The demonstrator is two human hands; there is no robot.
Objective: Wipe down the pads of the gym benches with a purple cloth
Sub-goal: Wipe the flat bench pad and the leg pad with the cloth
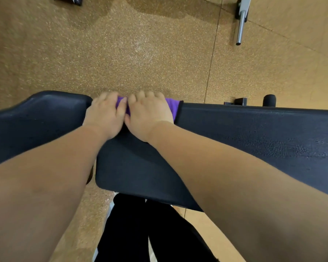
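Left hand [104,115] and right hand [148,115] clamp purple cloth [172,105] over far edge of pad [254,133], fingers curled. Risk: bunched cloth could slip off.

A speckled tan floor [159,53] fills the view, crossed by thin dark seams [213,53]. A darker, damp-looking patch [155,8] spreads near the top. At top right a chrome bar [241,27] juts from a black mount [238,10]. A black object [72,0] is cut off at top left. Mid-right stand a small black bracket [240,101] and a rounded black roller [269,100]. Black trousers [140,233] show at the bottom.
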